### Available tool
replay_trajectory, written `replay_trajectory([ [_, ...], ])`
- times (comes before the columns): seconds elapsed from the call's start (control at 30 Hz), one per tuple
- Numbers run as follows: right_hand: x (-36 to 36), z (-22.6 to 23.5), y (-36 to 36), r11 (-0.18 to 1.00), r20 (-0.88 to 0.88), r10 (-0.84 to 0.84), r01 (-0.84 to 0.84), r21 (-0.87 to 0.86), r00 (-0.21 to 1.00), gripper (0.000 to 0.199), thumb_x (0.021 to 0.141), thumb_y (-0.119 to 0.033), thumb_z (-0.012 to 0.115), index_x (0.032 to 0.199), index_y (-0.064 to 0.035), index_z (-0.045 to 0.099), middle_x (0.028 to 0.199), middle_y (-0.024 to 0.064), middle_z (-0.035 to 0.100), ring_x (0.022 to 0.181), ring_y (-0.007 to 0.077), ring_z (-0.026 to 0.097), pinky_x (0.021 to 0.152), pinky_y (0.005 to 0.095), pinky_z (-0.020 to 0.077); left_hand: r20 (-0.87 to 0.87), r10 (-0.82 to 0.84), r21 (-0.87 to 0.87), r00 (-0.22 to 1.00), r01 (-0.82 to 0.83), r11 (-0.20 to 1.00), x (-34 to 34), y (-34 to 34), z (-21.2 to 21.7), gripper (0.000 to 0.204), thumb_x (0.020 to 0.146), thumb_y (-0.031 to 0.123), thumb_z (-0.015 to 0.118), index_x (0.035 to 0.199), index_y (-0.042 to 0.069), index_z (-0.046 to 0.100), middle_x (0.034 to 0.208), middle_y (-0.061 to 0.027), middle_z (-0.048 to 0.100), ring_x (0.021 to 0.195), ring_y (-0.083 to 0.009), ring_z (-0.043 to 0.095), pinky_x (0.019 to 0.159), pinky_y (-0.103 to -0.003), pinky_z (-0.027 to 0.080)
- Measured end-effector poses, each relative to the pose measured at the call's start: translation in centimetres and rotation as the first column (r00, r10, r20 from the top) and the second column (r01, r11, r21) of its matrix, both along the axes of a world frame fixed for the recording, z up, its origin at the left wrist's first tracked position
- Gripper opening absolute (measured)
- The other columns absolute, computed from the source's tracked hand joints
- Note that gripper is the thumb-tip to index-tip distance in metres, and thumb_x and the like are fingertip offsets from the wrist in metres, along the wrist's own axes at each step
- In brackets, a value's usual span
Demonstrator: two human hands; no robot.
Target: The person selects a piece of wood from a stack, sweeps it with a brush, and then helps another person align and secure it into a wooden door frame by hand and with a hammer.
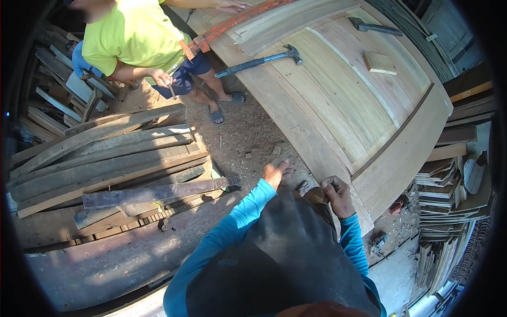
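Note:
My left hand (277,173) hangs in front of my body with its fingers loosely stretched out, apart from the panel. My right hand (339,196) is closed in a pinch at the panel's near corner. It grips a brown, sheet-like piece (318,196) in front of my dark apron (285,253); the piece's kind is not clear. A large wooden door panel (338,95) lies ahead and to the right. On it rest a claw hammer (259,61) with a blue-black handle, a dark-handled tool (375,26) and a small wood block (379,63).
An orange bar clamp (227,26) spans the panel's far end. Beside it stands a co-worker in a yellow shirt (132,42), holding a small stick-like thing. Stacked planks (116,158) fill the left side. Wooden boards (438,195) are piled at the right. Another person in blue (82,61) is farther back.

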State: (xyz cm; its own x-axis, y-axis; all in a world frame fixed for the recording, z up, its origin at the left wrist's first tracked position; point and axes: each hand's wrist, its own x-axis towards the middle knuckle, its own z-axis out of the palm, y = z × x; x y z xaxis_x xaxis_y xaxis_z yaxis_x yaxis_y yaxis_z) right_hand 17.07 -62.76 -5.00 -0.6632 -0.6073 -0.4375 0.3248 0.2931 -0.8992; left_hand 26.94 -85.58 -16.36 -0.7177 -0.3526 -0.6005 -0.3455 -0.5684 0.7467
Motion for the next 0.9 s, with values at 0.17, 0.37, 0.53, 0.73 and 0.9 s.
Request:
replay_trajectory([
  [0.17, -4.4, 0.7, -2.2, 1.000, -0.107, 0.017, -0.018, -0.009, 0.994, 0.031, 0.098, -0.031, 0.062, 0.095, -0.0003, 0.062, 0.071, 0.0003, 0.057, 0.059, 0.0080, 0.052, 0.054, 0.0254, 0.0421, -0.002, 0.202, 0.091, 0.979, -0.201, 0.975, 2.8, -3.5, -1.3, 0.046, 0.095, 0.029, 0.065, 0.129, 0.000, 0.052, 0.112, -0.0169, 0.066, 0.099, -0.0278, 0.066, 0.083, -0.039, 0.055],
  [0.37, -6.7, 0.8, -0.6, 0.995, -0.102, -0.077, 0.082, 0.049, 0.992, 0.030, 0.097, -0.031, 0.062, 0.097, -0.0002, 0.063, 0.072, 0.0018, 0.058, 0.061, 0.0092, 0.054, 0.056, 0.0257, 0.0453, -0.011, 0.334, 0.071, 0.943, -0.332, 0.940, 1.6, -6.7, -0.7, 0.040, 0.093, 0.025, 0.068, 0.122, 0.002, 0.054, 0.109, -0.0155, 0.067, 0.096, -0.0258, 0.067, 0.080, -0.037, 0.056],
  [0.53, -6.9, -0.3, 1.3, 0.943, -0.149, -0.303, 0.318, 0.095, 0.941, 0.032, 0.097, -0.032, 0.062, 0.098, 0.0003, 0.063, 0.071, 0.0033, 0.059, 0.061, 0.0109, 0.056, 0.055, 0.0258, 0.0466, -0.022, 0.292, -0.024, 0.956, -0.293, 0.956, -0.9, -10.9, -0.1, 0.034, 0.096, 0.026, 0.063, 0.121, 0.003, 0.058, 0.106, -0.0136, 0.068, 0.090, -0.0211, 0.067, 0.081, -0.034, 0.055],
  [0.73, -6.5, 0.1, 0.6, 0.904, -0.148, -0.406, 0.420, 0.080, 0.902, 0.033, 0.098, -0.031, 0.061, 0.097, 0.0017, 0.063, 0.071, 0.0037, 0.058, 0.060, 0.0108, 0.056, 0.055, 0.0253, 0.0474, -0.067, 0.309, -0.021, 0.949, -0.311, 0.950, -1.4, -15.7, -0.2, 0.038, 0.095, 0.027, 0.065, 0.122, 0.002, 0.058, 0.106, -0.0143, 0.068, 0.092, -0.0215, 0.066, 0.082, -0.034, 0.055],
  [0.9, -6.6, 0.6, -0.5, 0.899, -0.150, -0.408, 0.425, 0.103, 0.900, 0.030, 0.098, -0.028, 0.060, 0.097, 0.0019, 0.063, 0.073, 0.0039, 0.059, 0.060, 0.0108, 0.056, 0.056, 0.0254, 0.0478, -0.050, 0.296, 0.054, 0.954, -0.293, 0.955, -0.5, -16.2, -1.3, 0.041, 0.093, 0.029, 0.068, 0.122, 0.002, 0.057, 0.106, -0.0132, 0.068, 0.092, -0.0209, 0.066, 0.084, -0.035, 0.054],
])
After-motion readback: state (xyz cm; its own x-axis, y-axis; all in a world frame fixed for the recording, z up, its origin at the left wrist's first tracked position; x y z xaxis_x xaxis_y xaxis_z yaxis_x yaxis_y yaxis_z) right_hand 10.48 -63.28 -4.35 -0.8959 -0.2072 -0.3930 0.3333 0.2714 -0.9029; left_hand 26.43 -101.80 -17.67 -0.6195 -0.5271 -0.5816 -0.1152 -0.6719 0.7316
